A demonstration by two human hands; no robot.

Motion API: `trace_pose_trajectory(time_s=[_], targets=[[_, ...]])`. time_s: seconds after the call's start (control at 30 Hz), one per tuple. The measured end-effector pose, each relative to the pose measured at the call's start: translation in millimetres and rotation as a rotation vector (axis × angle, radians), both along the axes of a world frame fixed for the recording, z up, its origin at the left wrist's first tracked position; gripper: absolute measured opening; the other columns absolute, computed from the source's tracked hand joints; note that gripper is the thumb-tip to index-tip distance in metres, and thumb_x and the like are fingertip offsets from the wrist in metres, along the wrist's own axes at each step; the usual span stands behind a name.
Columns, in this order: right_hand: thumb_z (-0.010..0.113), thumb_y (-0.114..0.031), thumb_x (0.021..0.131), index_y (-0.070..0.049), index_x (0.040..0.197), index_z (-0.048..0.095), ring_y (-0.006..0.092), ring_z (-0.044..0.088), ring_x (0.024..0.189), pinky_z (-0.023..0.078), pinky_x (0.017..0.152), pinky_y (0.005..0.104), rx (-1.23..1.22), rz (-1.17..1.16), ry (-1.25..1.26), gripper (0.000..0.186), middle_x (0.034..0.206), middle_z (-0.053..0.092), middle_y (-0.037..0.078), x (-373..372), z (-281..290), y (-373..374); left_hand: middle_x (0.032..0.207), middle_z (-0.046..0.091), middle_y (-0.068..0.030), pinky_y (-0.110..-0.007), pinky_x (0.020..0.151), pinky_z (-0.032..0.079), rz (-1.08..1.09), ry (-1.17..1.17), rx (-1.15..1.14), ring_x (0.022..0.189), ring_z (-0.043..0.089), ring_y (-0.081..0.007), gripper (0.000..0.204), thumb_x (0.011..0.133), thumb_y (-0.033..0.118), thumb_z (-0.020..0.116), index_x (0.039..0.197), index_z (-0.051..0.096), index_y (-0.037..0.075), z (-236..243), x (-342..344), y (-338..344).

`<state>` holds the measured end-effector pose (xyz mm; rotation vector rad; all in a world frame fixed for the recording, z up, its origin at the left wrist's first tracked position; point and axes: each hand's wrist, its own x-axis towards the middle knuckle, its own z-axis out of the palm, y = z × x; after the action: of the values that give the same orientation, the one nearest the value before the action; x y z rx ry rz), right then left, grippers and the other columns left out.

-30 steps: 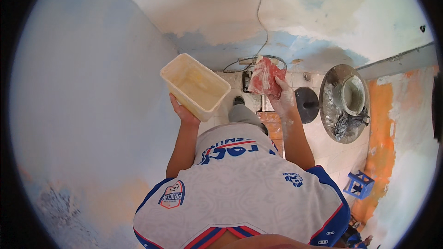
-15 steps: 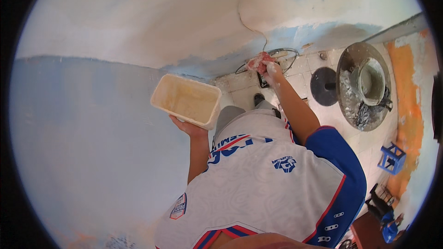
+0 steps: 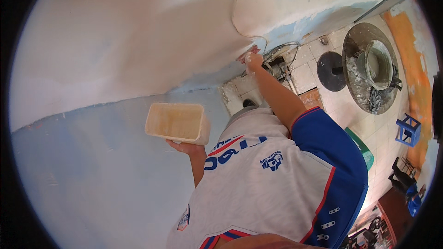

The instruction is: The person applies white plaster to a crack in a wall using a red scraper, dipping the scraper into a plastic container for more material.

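Left hand [image 3: 185, 148] cupped a cream tub [image 3: 175, 116] from below; right hand [image 3: 254, 60] was closed round a red tool [image 3: 243, 56]. Head view: over the last second the right arm had stretched out, taking the tool from before the body to the pale wall [image 3: 184, 50]; contact unclear. Tool showed mostly hidden behind the hand. Tub was rectangular, open-mouthed, stained yellowish inside.
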<state>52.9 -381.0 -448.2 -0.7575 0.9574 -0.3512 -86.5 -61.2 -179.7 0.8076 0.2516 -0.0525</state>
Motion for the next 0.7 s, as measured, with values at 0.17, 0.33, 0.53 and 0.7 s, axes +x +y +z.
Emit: trace_pose_trajectory(time_s=[0.17, 0.33, 0.53, 0.7], targets=[[0.067, -0.017, 0.084, 0.005, 0.080, 0.068, 0.0304, 0.070, 0.071, 0.054, 0.062, 0.0409, -0.317, -0.029, 0.153, 0.022, 0.075, 0.070, 0.019, 44.3, -34.0, -40.4, 0.156, 0.045, -0.0047, -0.051, 0.110, 0.047, -0.117, 0.032, 0.039, 0.138, 0.050, -0.0319, 0.080, 0.097, 0.075, 0.027, 0.156, 0.038, 0.023, 11.8, 48.4, -14.2], [0.063, -0.016, 0.087, 0.007, 0.091, 0.068, 0.0259, 0.069, 0.069, 0.054, 0.062, 0.0382, -0.334, 0.077, 0.072, 0.024, 0.074, 0.070, 0.019, 6.9, 85.1, 3.5, 0.156, 0.045, -0.0043, -0.051, 0.110, 0.047, -0.050, 0.076, 0.084, 0.138, 0.049, -0.0312, 0.081, 0.096, 0.076, 0.030, 0.157, 0.038, 0.023, -1.5, 30.0, 14.3], [0.062, -0.015, 0.086, 0.007, 0.097, 0.070, 0.0254, 0.068, 0.061, 0.054, 0.057, 0.0369, -0.345, 0.091, -0.080, 0.025, 0.071, 0.070, 0.015, -35.6, 22.8, 0.7, 0.159, 0.041, -0.0044, -0.052, 0.116, 0.041, -0.137, 0.051, -0.018, 0.142, 0.045, -0.0320, 0.079, 0.096, 0.072, 0.040, 0.157, 0.037, 0.022, -6.4, 47.7, 18.9], [0.051, 0.003, 0.087, 0.007, 0.071, 0.063, 0.0238, 0.066, 0.064, 0.053, 0.058, 0.0338, -0.210, -0.042, -0.087, 0.020, 0.071, 0.067, 0.015, 12.1, 38.3, -32.5, 0.159, 0.041, -0.0044, -0.052, 0.116, 0.041, -0.215, -0.001, -0.007, 0.142, 0.044, -0.0320, 0.076, 0.098, 0.070, 0.040, 0.157, 0.037, 0.022, -7.0, 55.2, 11.2]])
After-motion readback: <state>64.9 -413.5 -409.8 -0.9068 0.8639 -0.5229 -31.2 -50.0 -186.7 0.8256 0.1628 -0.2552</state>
